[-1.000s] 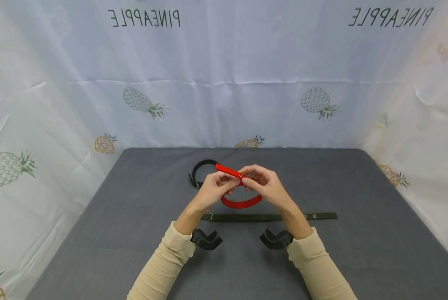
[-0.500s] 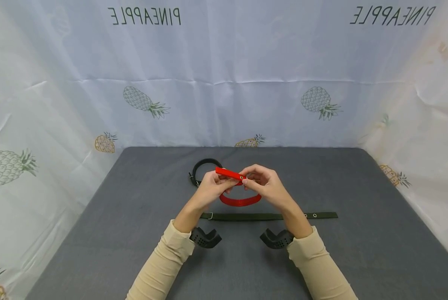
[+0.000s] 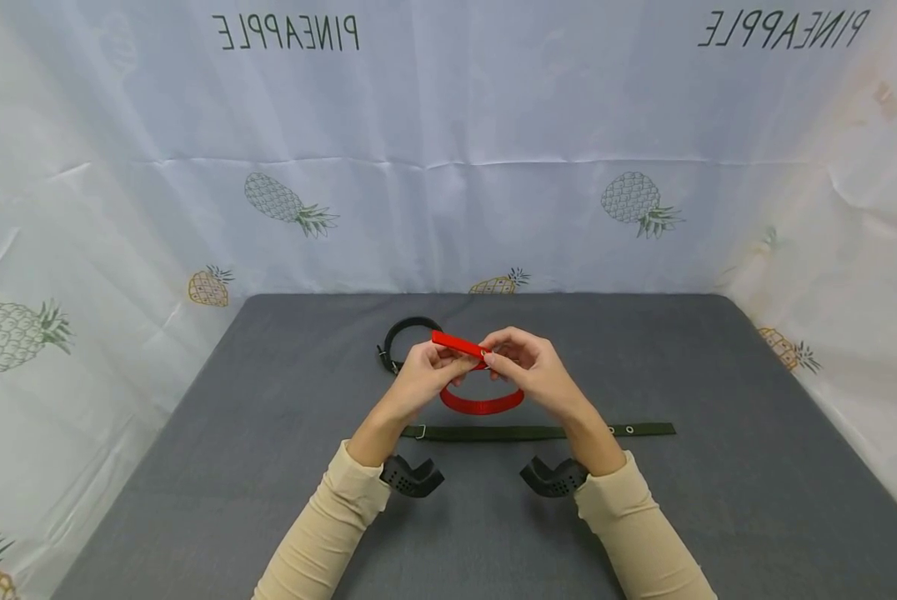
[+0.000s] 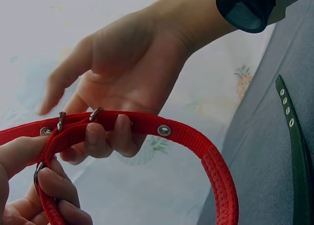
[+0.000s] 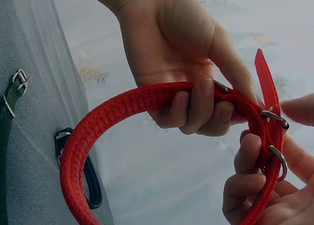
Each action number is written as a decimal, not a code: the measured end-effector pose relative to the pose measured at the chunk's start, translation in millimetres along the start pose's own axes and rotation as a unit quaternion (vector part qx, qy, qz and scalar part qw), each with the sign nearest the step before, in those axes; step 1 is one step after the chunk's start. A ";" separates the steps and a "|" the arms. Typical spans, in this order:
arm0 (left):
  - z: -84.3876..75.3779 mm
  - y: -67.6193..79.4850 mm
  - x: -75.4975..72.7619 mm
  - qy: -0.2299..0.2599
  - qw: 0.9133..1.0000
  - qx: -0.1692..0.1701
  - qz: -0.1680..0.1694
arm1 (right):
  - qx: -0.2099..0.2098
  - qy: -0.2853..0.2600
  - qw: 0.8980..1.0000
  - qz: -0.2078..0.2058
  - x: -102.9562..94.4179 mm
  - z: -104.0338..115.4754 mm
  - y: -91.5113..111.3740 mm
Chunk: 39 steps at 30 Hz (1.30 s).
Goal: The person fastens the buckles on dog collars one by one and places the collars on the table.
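A red collar is held up above the table in a round loop, between both hands. Its loose strap end runs through a metal buckle, and a metal ring sits close by. The left hand grips the band on the left, its fingers curled round the padded part. The right hand pinches the collar at the overlap near the buckle. In the left wrist view, metal eyelets show along the strap. The fingers hide part of the overlap.
A green strap with eyelets and a buckle lies straight across the grey table, in front of the hands. Behind the left hand lies a black collar, buckled in a loop. White curtains with pineapple prints close in the back and sides.
The red collar's loose strap end has dipped slightly and lies a little flatter than one second ago. Both hands keep their hold and have hardly moved.
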State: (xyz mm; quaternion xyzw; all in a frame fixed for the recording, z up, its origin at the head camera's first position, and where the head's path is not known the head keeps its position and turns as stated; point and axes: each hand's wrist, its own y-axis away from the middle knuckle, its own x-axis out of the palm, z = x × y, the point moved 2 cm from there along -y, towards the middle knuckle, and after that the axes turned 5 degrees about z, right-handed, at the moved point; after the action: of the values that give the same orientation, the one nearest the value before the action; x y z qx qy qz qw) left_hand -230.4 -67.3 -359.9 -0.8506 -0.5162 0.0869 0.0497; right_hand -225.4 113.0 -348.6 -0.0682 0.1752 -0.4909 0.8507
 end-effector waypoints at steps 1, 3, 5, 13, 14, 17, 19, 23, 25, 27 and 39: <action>-0.2 0.0 0.0 -0.001 1.000 0.002 0.001 | 0.004 0.000 1.000 -0.004 0.1 0.1 -0.2; -0.8 0.4 0.4 -0.003 1.000 0.005 0.005 | 0.011 -0.001 1.000 -0.011 0.3 -0.6 -0.4; -1.3 1.0 0.7 -0.008 1.000 0.007 0.010 | 0.015 -0.002 1.000 -0.016 0.5 -0.3 -0.7; -1.6 2.5 1.0 -0.014 1.000 0.008 0.022 | 0.026 -0.015 0.999 -0.020 -0.4 -0.5 -0.5; -1.6 2.5 1.0 -0.016 1.000 0.010 0.023 | 0.028 -0.016 0.999 -0.020 -0.5 -0.6 -0.4; -1.3 2.3 1.4 -0.024 0.999 0.013 0.028 | 0.026 -0.019 0.999 -0.016 -0.9 -1.8 0.0; -1.1 1.9 1.7 -0.029 0.999 0.015 0.030 | 0.023 -0.023 0.999 -0.014 -1.0 -1.6 -0.2; -0.6 1.3 2.4 -0.034 0.998 0.022 0.037 | 0.015 -0.024 1.000 -0.012 -1.8 -1.6 -0.1; -0.8 1.2 2.5 -0.031 0.998 0.027 0.040 | 0.016 -0.026 0.999 -0.012 -2.4 -1.3 0.1; -1.1 1.3 2.3 -0.026 0.998 0.029 0.041 | 0.018 -0.028 0.999 -0.012 -3.0 -1.0 0.4; -0.9 0.4 0.6 -0.027 0.999 0.022 0.038 | 0.010 -0.058 0.998 0.025 -6.4 -2.3 0.3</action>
State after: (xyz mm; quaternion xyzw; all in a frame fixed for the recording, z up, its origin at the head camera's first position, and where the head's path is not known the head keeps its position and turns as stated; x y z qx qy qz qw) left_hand -229.6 -67.0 -359.2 -0.8655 -0.4830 0.1224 0.0509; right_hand -228.9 118.7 -349.4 -0.0838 0.1228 -0.4666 0.8719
